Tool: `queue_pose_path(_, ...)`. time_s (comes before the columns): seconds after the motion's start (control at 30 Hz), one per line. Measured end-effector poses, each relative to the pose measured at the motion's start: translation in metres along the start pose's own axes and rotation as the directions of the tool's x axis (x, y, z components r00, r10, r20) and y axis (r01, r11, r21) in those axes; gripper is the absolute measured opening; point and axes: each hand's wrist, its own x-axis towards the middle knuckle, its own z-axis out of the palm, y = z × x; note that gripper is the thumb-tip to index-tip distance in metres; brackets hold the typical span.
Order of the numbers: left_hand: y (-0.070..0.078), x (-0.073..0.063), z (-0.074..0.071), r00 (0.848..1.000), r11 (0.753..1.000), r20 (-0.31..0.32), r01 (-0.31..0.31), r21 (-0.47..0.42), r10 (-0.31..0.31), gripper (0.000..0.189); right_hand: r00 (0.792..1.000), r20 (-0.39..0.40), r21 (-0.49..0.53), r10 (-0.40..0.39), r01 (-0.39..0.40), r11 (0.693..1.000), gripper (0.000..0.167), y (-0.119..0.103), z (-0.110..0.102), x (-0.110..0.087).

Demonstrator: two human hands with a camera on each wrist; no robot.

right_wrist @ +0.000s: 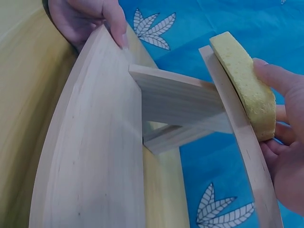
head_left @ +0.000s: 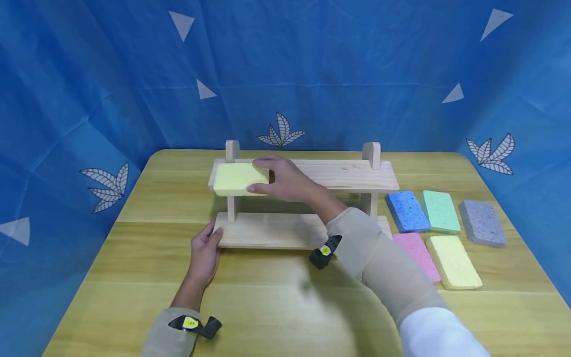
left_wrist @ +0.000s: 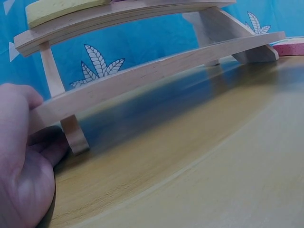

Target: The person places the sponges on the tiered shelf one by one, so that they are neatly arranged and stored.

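The right hand (head_left: 285,179) has its thumb and fingers clamped on the right end of a pale yellow sponge (head_left: 238,178), thumb at the front and fingers at the back. That sponge lies flat at the left end of the upper board (head_left: 339,174) of a two-tier wooden shelf rack, its long side along the board's front edge. The left hand (head_left: 205,253) grips the left end of the lower board (head_left: 276,230), thumb over the top near the front left corner and the other fingers beneath. Each wrist wears a black strap with a small camera, over a beige sleeve (head_left: 171,337).

The rack stands near the back edge of a wood-grain table (head_left: 258,302). Toward the table's right edge lie five sponges: blue (head_left: 408,211), mint green (head_left: 440,211) and grey (head_left: 483,223) farther back, pink (head_left: 418,255) and a second yellow one (head_left: 454,263) nearer the front. Beyond the back edge hangs a blue curtain (head_left: 312,59) printed with leaves and white triangles.
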Motion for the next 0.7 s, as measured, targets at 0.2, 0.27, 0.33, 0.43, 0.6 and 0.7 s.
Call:
queue_pose_path(0.2,-0.001,0.001,0.000,1.000,1.000,-0.005,-0.011,0.008,0.011,0.049,1.000,-0.007,-0.006,0.007,-0.007,1.000,0.068,-0.004,0.004,0.006)
queue_pose_path(0.27,-0.001,0.001,0.000,1.000,1.000,-0.006,-0.010,0.008,0.010,0.049,1.000,-0.010,-0.004,0.012,-0.012,1.000,0.068,-0.004,0.005,0.008)
queue_pose_path(0.33,-0.001,0.001,0.000,1.000,1.000,-0.004,-0.008,0.007,0.008,0.049,1.000,-0.012,-0.002,0.020,-0.020,1.000,0.068,-0.004,0.006,0.009)
queue_pose_path(0.43,-0.001,0.001,-0.001,1.000,1.000,-0.003,-0.007,0.005,0.007,0.049,1.000,-0.014,0.003,0.026,-0.026,1.000,0.067,-0.005,0.006,0.011)
queue_pose_path(0.6,-0.001,0.001,-0.001,1.000,1.000,-0.007,-0.017,0.004,0.017,0.049,1.000,-0.021,0.003,0.022,-0.022,1.000,0.067,-0.006,0.006,0.013)
queue_pose_path(0.7,-0.001,0.001,-0.001,1.000,1.000,-0.006,-0.025,0.009,0.026,0.049,1.000,-0.026,0.000,0.015,-0.015,1.000,0.066,-0.005,0.007,0.013)
